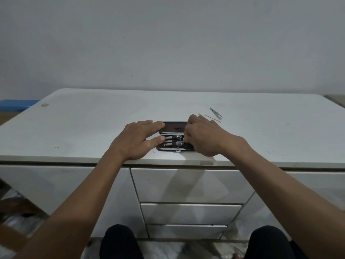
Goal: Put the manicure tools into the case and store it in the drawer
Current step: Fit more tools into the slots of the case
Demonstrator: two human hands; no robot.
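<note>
White worktop [93, 128]: open manicure case [172, 136] between hands. Left hand [137, 140] flat, steadying its edge; right hand [202, 137] curled over the tools, grip unclear. Tweezers [216, 112] lie beyond the right hand.

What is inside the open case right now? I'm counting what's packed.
The case shows two nail clippers under its strap; the right hand covers the case's right end, hiding anything there.

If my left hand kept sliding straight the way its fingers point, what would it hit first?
Your left hand points right, at the open case. Its fingertips look already at the case's left edge, so the case comes first, though contact is hard to judge.
</note>
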